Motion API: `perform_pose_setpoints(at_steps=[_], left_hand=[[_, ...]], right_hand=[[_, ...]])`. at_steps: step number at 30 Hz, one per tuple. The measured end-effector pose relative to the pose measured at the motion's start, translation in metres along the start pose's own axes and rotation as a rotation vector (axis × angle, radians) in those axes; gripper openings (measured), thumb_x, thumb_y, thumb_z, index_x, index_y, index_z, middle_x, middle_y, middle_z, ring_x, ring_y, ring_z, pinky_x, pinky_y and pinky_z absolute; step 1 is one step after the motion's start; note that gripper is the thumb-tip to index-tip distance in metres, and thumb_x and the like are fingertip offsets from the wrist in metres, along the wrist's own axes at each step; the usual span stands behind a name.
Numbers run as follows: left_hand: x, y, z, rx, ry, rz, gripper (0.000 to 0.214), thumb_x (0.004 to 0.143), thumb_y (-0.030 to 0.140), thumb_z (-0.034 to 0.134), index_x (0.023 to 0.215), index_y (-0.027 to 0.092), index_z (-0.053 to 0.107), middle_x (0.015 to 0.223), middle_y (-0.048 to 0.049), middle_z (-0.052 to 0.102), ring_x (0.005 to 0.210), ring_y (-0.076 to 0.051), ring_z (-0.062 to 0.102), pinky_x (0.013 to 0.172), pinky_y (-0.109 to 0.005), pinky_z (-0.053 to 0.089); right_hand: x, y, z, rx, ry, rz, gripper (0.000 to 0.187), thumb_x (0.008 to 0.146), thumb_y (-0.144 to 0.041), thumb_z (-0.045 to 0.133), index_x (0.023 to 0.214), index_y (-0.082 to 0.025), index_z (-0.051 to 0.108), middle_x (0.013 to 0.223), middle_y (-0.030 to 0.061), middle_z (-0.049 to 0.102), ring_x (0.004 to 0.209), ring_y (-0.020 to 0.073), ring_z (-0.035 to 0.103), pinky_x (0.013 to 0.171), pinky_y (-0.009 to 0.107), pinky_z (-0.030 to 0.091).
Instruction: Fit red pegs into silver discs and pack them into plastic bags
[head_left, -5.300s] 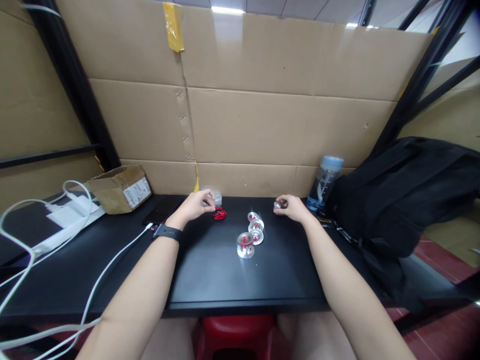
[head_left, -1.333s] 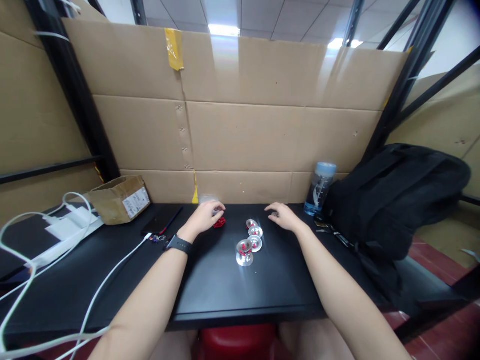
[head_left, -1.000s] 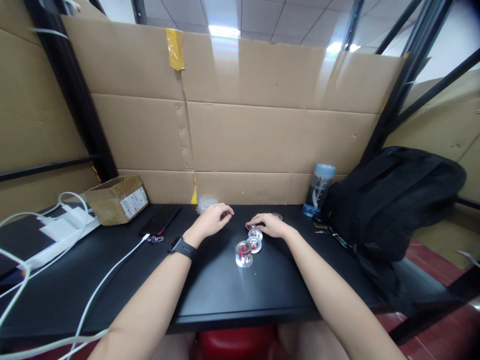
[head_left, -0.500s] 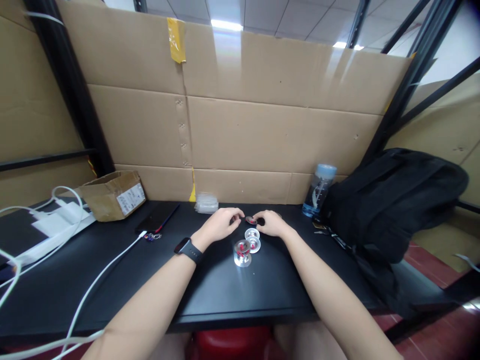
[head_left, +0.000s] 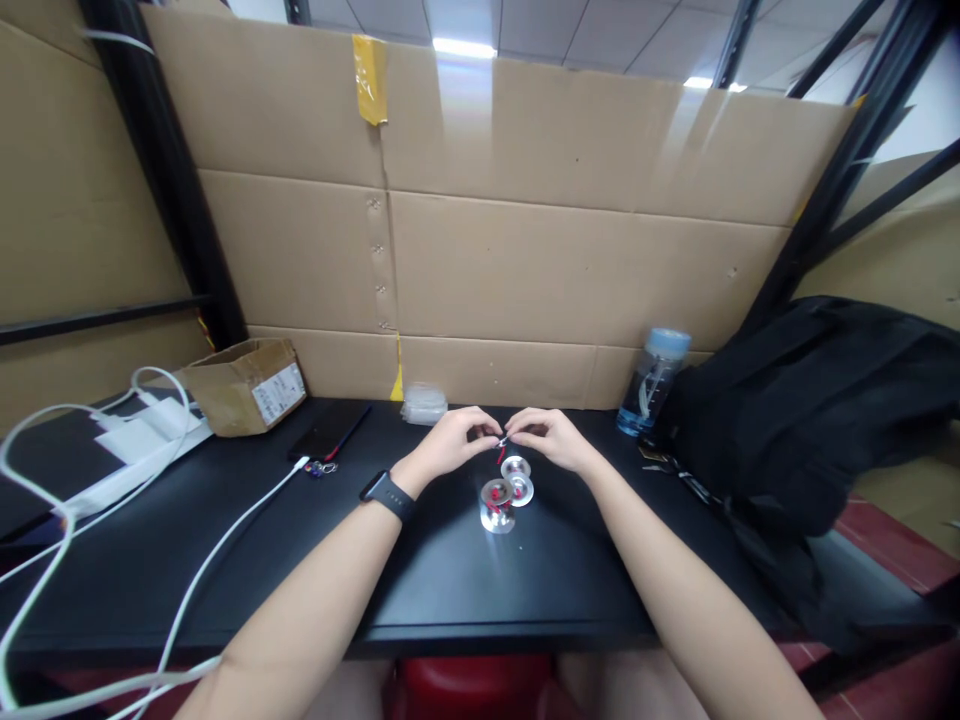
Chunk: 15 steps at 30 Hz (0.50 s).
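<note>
Thumb and fingers of my left hand (head_left: 459, 440) are pinched on one side of a small silver disc (head_left: 502, 441), seen nearly edge-on. My right hand (head_left: 553, 440) pinches it from the other side. A red piece (head_left: 501, 455) hangs just under the disc. Closer to me on the table lie several shiny silver discs with red centres (head_left: 519, 490), overlapping one another. One of them, a tilted disc (head_left: 496, 492), rests above a clear, reflective round piece (head_left: 497, 519). My fingers hide much of the held disc.
Behind my left hand sits a stack of clear plastic pieces (head_left: 424, 404). A phone (head_left: 328, 430), white cable (head_left: 225, 540), cardboard box (head_left: 244, 390) and power strip (head_left: 142, 465) are on the left. A water bottle (head_left: 651, 385) and black backpack (head_left: 817, 400) stand right.
My left hand has come in to the disc that my right hand held, and both now pinch it. The disc has turned from showing its face to nearly edge-on. The view has shifted slightly.
</note>
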<state>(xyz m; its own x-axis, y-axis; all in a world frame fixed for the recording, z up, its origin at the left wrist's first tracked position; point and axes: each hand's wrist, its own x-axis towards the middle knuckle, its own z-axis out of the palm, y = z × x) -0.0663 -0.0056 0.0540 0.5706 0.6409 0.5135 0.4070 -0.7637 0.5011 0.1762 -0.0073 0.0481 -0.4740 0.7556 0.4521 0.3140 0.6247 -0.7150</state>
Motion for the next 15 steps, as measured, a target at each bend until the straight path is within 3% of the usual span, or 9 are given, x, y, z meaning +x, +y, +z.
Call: perform_pose_setpoints(at_steps=[4,9,13,15], left_hand=[[0.000,0.006,-0.002,-0.182,-0.079,0.007,0.010,0.083,0.024,0.070,0.091,0.020,0.076,0.097,-0.0060,0.073,0.082,-0.017,0.067,0.076,-0.029,0.051],[0.001,0.010,-0.004,-0.203,-0.079,0.008,0.010,0.087,0.024,0.066,0.091,0.019,0.074,0.094,-0.0051,0.072,0.083,-0.017,0.065,0.076,-0.028,0.050],[0.001,0.005,-0.015,-0.078,0.025,-0.047,0.014,0.092,0.031,0.063,0.094,0.019,0.070,0.092,-0.0029,0.073,0.082,-0.016,0.065,0.072,-0.026,0.048],[-0.001,-0.005,-0.024,-0.046,0.119,-0.111,0.016,0.093,0.033,0.061,0.095,0.019,0.067,0.090,-0.0022,0.073,0.079,-0.016,0.064,0.070,-0.026,0.047]], right_hand=[[-0.001,-0.011,0.005,0.209,-0.026,0.057,0.027,0.081,-0.047,0.077,0.089,-0.021,0.077,0.096,0.0058,0.076,0.091,0.0227,0.070,0.087,0.037,0.054],[-0.001,-0.009,0.006,0.374,-0.024,0.134,0.032,0.074,-0.047,0.083,0.087,-0.019,0.074,0.089,0.0041,0.074,0.085,0.0204,0.069,0.086,0.035,0.054],[-0.003,-0.003,-0.003,0.456,-0.115,0.199,0.033,0.074,-0.045,0.084,0.088,-0.017,0.071,0.086,0.0032,0.072,0.076,0.0161,0.066,0.077,0.030,0.053],[-0.004,0.002,-0.011,0.469,-0.080,0.219,0.033,0.075,-0.045,0.083,0.088,-0.017,0.069,0.083,0.0018,0.071,0.071,0.0136,0.063,0.072,0.027,0.052]])
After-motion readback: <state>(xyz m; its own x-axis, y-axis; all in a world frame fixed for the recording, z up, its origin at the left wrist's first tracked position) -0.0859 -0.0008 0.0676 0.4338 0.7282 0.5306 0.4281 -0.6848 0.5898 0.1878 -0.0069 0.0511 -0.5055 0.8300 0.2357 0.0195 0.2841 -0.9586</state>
